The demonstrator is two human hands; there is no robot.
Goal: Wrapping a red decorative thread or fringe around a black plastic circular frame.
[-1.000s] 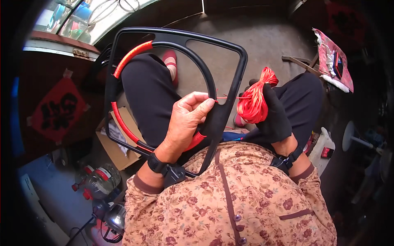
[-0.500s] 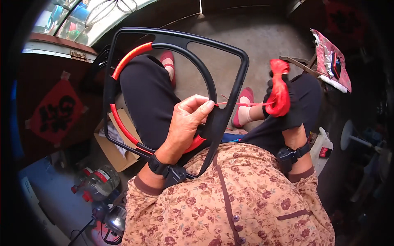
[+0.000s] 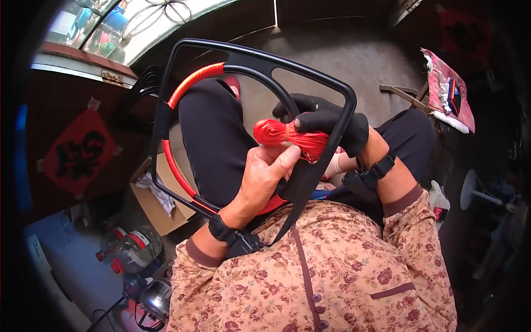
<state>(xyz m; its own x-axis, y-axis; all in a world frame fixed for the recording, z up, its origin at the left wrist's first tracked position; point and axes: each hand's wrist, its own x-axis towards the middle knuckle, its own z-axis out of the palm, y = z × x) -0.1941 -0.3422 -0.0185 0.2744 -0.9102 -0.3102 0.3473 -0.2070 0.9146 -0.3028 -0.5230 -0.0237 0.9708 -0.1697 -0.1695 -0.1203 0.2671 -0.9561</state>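
Note:
A black plastic frame [image 3: 265,56] with a round inner ring rests tilted over my lap. Glossy orange-red cord wraps [image 3: 194,78] cover parts of the ring. My gloved right hand [image 3: 337,123] reaches to the ring's right side, closed around a tied bundle of red cord [image 3: 276,131]. The bundle lies across the ring there, in front of it. Just below, my bare left hand [image 3: 265,176] is closed at the ring, thumb and forefinger against the underside of the bundle. The bundle partly hides those fingertips and the ring.
A cardboard box [image 3: 160,199] with cloth in it stands left of my legs, near large plastic bottles [image 3: 137,249]. At the right is a stool with a pink cover [image 3: 459,113] and a phone-like device. A red paper decoration [image 3: 79,152] hangs at left.
My right hand has brought the cord bundle leftward from beside the frame to the inner ring, next to my left hand. The frame and my left hand have shifted slightly right.

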